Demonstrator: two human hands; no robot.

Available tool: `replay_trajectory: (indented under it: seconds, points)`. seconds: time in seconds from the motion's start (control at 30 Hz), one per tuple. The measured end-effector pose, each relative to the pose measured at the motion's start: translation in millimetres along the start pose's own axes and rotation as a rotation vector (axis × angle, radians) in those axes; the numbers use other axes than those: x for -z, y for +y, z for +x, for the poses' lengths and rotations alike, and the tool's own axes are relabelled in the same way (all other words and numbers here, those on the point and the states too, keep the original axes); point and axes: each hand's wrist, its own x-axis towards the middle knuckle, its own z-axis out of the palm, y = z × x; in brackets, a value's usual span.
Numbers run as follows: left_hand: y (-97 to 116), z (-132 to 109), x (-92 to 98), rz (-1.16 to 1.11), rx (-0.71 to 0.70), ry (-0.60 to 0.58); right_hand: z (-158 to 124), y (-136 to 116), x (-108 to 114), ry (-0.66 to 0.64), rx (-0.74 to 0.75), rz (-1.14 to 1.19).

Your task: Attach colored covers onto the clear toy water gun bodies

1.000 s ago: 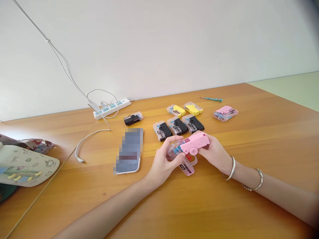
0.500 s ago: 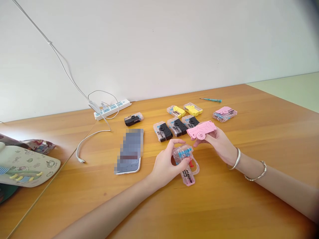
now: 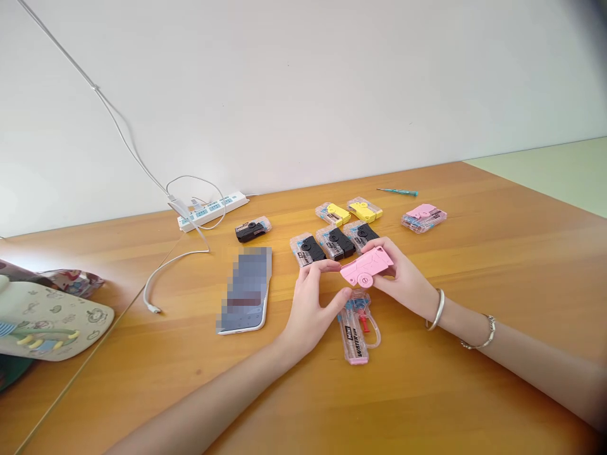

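Observation:
My right hand (image 3: 398, 275) is shut on a pink plastic toy-gun shell (image 3: 367, 266), pinching it above the table. My left hand (image 3: 313, 309) is beside the shell's left end, its fingers apart and holding nothing. The index fingertip is at or very near the shell. Below the hands, a transparent toy water gun body (image 3: 356, 328) with blue and red inner parts lies flat on the table, its top end just below my left thumb.
Several packaged black toy guns (image 3: 336, 243), two yellow ones (image 3: 348, 210) and a pink one (image 3: 423, 218) stand beyond my hands on the wooden table (image 3: 497, 278). A phone (image 3: 244, 291), power strip (image 3: 213, 212), white cable (image 3: 171, 268), screwdriver (image 3: 397, 191) and patterned cap (image 3: 47, 322) lie around.
My left hand has let go of the transparent body, which now lies on the table. The pink shell has moved left and down in my right hand, back above the body.

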Motion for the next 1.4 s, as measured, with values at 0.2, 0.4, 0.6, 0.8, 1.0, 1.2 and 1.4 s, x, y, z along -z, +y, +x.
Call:
replay_trajectory:
  seconds: [0.2, 0.4, 0.6, 0.8, 1.0, 1.2, 1.4]
  points:
    - [1.3, 2.3, 0.7, -0.004, -0.123, -0.100, -5.7, -6.4, -0.6, -0.083, 0.172, -0.263]
    - [-0.7, 3.0, 1.7, -0.126, 0.019, 0.003, -3.4, -3.9, 2.7, 0.117, 0.219, -0.425]
    - [-1.3, 2.0, 2.3, -0.171, 0.042, -0.029, -8.5, -9.5, 3.4, 0.067, 0.568, -0.874]
    - [-0.1, 4.0, 1.6, -0.104, -0.010, -0.080, -9.8, -17.9, -1.9, 0.001, 0.607, -0.990]
    - [0.0, 3.2, 0.3, -0.076, -0.049, -0.125, -11.5, -20.3, -9.6, 0.046, 0.672, -1.196]
    - [-0.8, 2.1, -0.1, -0.034, -0.001, -0.091, -13.9, -24.1, -25.0, 0.028, 0.677, -1.385]
    - [-3.3, 3.4, 0.1, -0.047, -0.007, -0.045, -9.7, -28.7, -36.6, -0.063, 0.608, -1.470]
